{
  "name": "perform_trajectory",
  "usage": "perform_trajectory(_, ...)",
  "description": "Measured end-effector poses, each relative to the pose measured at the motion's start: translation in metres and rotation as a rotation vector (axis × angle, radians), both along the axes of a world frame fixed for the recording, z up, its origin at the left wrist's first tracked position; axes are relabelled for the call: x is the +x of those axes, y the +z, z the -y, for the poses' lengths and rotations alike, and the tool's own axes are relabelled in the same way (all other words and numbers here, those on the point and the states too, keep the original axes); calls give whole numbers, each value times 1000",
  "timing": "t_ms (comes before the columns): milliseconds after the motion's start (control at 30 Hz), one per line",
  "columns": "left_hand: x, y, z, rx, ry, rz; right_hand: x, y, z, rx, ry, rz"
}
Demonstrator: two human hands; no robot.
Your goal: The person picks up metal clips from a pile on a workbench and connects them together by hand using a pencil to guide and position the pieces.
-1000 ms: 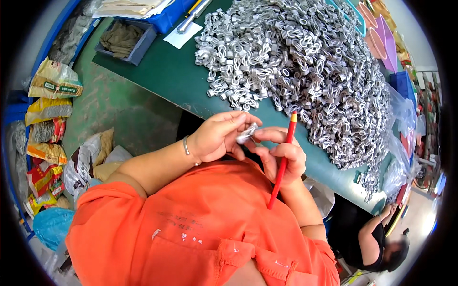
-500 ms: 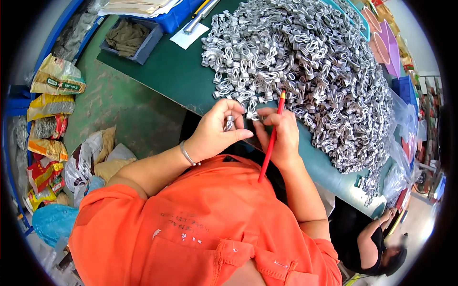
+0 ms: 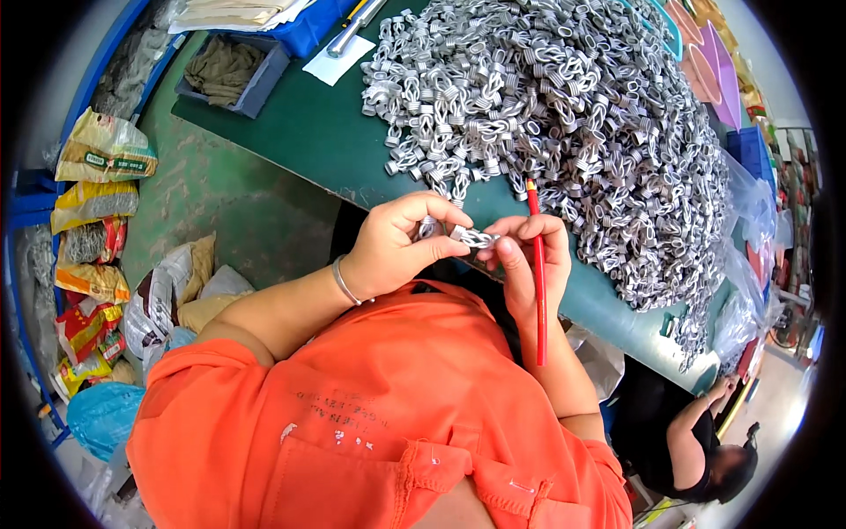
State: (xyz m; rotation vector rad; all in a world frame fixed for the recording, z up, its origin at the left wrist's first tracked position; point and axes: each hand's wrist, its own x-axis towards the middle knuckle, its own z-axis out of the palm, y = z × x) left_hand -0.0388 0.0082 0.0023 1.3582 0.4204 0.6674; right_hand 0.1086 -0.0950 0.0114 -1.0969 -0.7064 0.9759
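Observation:
Between my two hands, just off the table's near edge, is a small grey metal piece (image 3: 473, 237) with a ribbed collar and looped strands. My left hand (image 3: 398, 244) pinches its left end between thumb and forefinger. A second grey metal piece (image 3: 427, 227) shows in the curl of that hand's fingers. At the other end, the fingertips of my right hand (image 3: 531, 256) grip the piece. Tucked between the right fingers is a red pencil (image 3: 540, 304), pointing up toward the heap. Beyond both hands lies a large heap of similar metal pieces (image 3: 546, 115).
Under the heap is a green table (image 3: 264, 150). A grey bin with cloth (image 3: 251, 97), a blue tray (image 3: 308, 31) and a metal tool on white paper (image 3: 339, 62) sit at far left. Sacks (image 3: 106, 145) line the left side. Another person (image 3: 679, 432) is at lower right.
My right hand has moved slightly right and down, its pencil now more upright. A metal piece, earlier by the right fingertips at the heap's edge, is now held between both hands.

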Motion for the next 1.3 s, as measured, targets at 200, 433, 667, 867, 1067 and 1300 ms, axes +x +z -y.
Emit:
perform_trajectory(200, 1, 7, 2, -42, -38, 10, 0, -11, 4, 101, 10, -100)
perform_trajectory(433, 1, -2, 1, -60, -20, -8, -3, -6, 8, 313, -143, 332)
perform_trajectory(667, -1, 0, -3, -713, -208, 56, -6, 16, -8, 418, -67, 817)
perform_trajectory(867, -7, -3, -2, -761, -64, 125, 2, -3, -21, 190, -229, 947)
perform_trajectory(1067, -8, 10, -12, -834, 113, 113, 2, -19, -39, 76, -150, 1303)
perform_trajectory(1300, -7, -3, -8, -606, 64, -61, 4, -23, -25, 51, -214, 1092)
